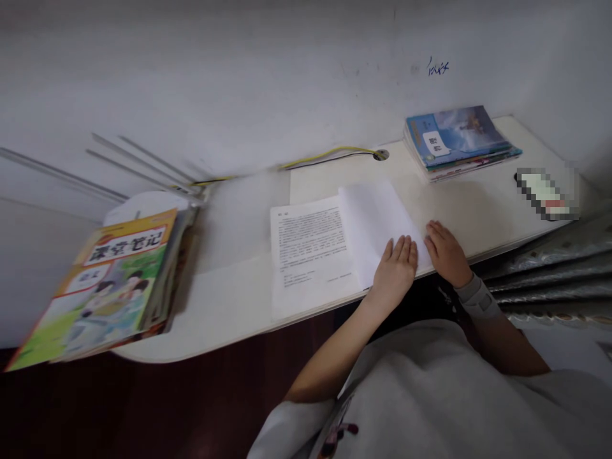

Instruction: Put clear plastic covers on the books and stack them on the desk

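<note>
A printed sheet (310, 248) with dense lines of text lies on the white desk. Over its right side lies a blank white sheet (375, 220); whether the two are joined I cannot tell. My left hand (396, 268) rests flat on the lower right part of the blank sheet, fingers stretched out and close together. Just right of it, my right hand (445, 252) lies at the sheet's right edge, with its fingers extended and nothing visible in them. A grey band (478, 295) circles my right wrist.
Stacked workbooks (109, 287) stand at the desk's left end, one jutting past the edge. More books (456, 140) lie at the back right, near a blurred-out phone-like object (545, 194). A yellow cable (329, 153) runs along the wall into a desk hole.
</note>
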